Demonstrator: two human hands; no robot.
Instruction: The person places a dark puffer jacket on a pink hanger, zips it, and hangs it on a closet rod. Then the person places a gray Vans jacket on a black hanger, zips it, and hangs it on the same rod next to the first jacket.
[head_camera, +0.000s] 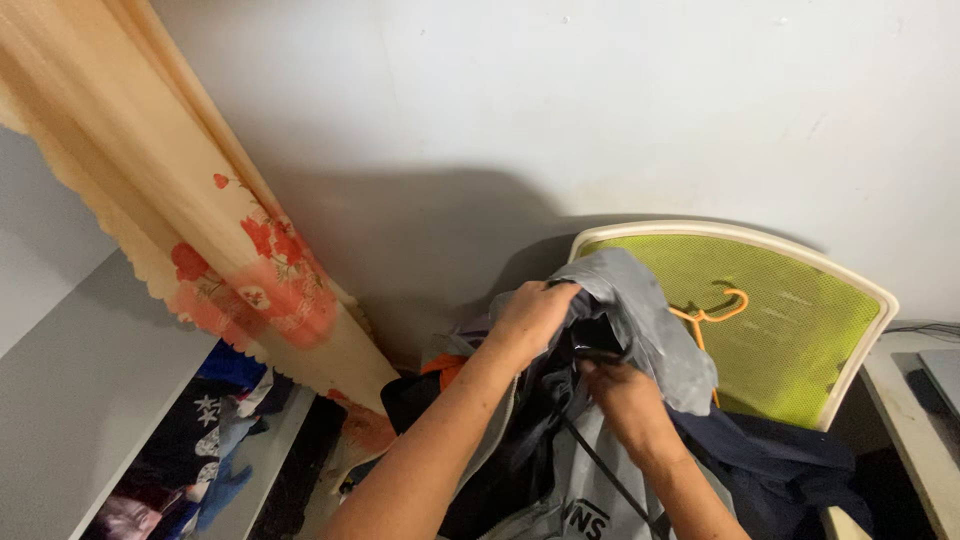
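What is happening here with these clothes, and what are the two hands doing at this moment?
A person works both bare hands into a grey garment bunched up in front of a chair with a green mesh back. The left hand grips the top of the fabric, and the right hand holds a dark part just below it. An orange hanger hangs on the chair, with dark clothes piled beneath. A floral curtain hangs to the left.

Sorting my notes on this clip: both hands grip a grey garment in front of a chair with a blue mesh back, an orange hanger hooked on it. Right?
Not quite: the head view shows the chair back is green mesh, not blue. Otherwise right: the left hand and right hand grip the grey garment, and the orange hanger hangs there.
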